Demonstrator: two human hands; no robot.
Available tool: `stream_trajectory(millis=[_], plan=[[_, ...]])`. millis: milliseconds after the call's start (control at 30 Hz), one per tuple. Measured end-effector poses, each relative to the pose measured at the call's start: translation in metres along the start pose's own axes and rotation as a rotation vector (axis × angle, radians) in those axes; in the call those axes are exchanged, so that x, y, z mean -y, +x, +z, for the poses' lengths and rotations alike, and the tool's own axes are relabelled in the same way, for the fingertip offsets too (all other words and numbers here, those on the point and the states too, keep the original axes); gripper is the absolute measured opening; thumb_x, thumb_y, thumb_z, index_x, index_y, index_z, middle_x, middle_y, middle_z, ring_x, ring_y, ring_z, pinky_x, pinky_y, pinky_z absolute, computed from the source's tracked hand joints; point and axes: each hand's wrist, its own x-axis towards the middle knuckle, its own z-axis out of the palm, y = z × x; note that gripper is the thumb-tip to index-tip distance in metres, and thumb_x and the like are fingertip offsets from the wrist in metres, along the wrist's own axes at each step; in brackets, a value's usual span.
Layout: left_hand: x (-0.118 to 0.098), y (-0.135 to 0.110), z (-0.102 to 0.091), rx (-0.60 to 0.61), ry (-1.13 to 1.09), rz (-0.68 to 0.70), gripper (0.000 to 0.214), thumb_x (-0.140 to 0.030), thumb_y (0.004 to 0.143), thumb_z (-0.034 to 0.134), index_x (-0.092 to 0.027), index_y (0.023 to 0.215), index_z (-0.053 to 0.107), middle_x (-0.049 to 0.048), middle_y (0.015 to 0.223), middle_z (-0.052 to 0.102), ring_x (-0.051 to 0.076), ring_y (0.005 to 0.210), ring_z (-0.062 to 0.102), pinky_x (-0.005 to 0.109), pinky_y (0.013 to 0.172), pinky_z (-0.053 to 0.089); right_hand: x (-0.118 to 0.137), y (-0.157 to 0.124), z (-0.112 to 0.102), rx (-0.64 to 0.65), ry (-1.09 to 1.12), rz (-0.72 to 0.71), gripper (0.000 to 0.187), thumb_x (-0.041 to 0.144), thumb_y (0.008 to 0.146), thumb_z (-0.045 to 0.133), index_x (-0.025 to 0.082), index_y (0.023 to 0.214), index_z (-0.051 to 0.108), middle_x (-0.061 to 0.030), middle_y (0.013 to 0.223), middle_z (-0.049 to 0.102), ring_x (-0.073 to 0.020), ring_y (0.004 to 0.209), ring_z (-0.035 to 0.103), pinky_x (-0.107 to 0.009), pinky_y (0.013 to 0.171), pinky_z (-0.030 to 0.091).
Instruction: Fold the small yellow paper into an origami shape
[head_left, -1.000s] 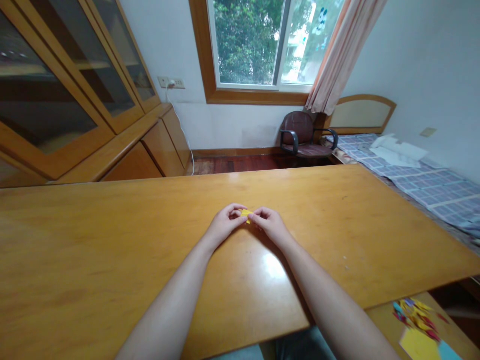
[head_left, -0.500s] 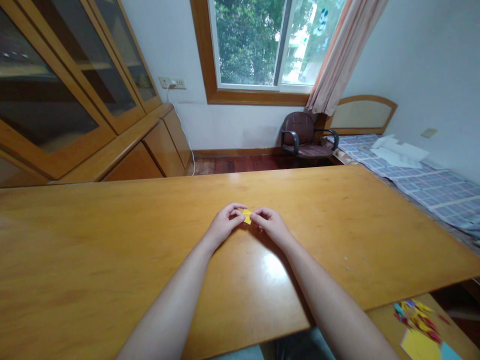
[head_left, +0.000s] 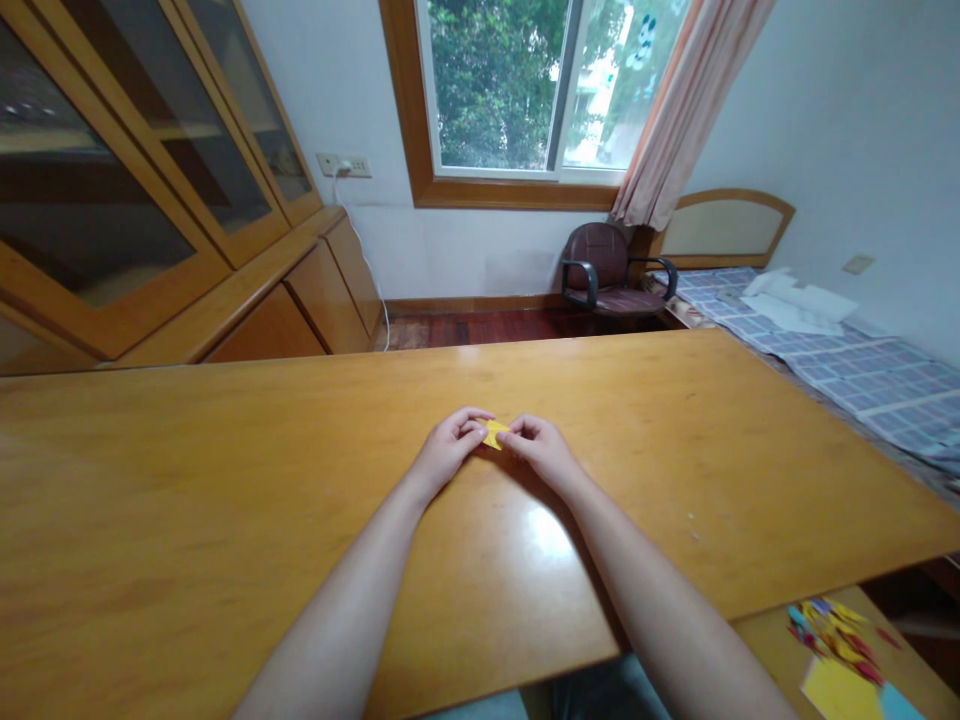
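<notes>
Between my two hands, just above or on the wooden table (head_left: 225, 480), is a small piece of folded yellow paper (head_left: 493, 433). My left hand (head_left: 448, 446) pinches its left end between thumb and fingers. On the other side, my right hand (head_left: 538, 444) grips the right end, thumb on top. Fingers cover both ends of the paper, so its full shape is hidden.
At the lower right, a lower surface holds a pile of colourful folded paper pieces (head_left: 840, 632), a yellow sheet (head_left: 840, 690) and a blue sheet (head_left: 898, 704). Beyond the table stand a brown armchair (head_left: 600, 262), a bed (head_left: 847, 360) and a glass-door cabinet (head_left: 217, 255).
My right thumb has shifted slightly left over the yellow paper, whose visible part looks a little flatter. Both hands otherwise stay in place.
</notes>
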Motion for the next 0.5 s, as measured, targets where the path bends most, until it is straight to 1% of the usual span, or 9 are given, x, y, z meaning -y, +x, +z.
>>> stream_trajectory(millis=[133, 300, 500], plan=[[0.0022, 0.0002, -0.0008, -0.006, 0.039, 0.02, 0.026, -0.03, 0.08, 0.062, -0.016, 0.101, 0.064, -0.0012, 0.072, 0.063, 0.015, 0.072, 0.06, 0.024, 0.071, 0.044, -0.0017, 0.0009, 0.0002, -0.012, -0.012, -0.008, 0.029, 0.042, 0.069, 0.071, 0.017, 0.067, 0.056, 0.0054, 0.056, 0.05, -0.0097, 0.053, 0.041, -0.024, 0.054, 0.029], [0.0038, -0.0001, 0.0001, 0.013, 0.058, 0.023, 0.027, -0.03, 0.079, 0.066, -0.016, 0.102, 0.063, 0.0001, 0.077, 0.066, 0.016, 0.078, 0.062, 0.026, 0.078, 0.045, -0.0016, 0.001, -0.0003, -0.001, -0.026, -0.019, 0.029, 0.042, 0.07, 0.07, 0.016, 0.067, 0.057, 0.0048, 0.057, 0.051, -0.0098, 0.054, 0.042, -0.024, 0.055, 0.031], [0.0086, 0.0005, 0.0001, 0.006, 0.039, 0.005, 0.029, -0.031, 0.079, 0.067, -0.018, 0.104, 0.062, -0.0003, 0.078, 0.067, 0.016, 0.078, 0.064, 0.027, 0.078, 0.048, -0.0005, 0.0, 0.001, 0.011, -0.044, -0.03, 0.031, 0.044, 0.071, 0.069, 0.016, 0.07, 0.058, 0.0041, 0.059, 0.052, -0.0098, 0.055, 0.043, -0.024, 0.056, 0.031]])
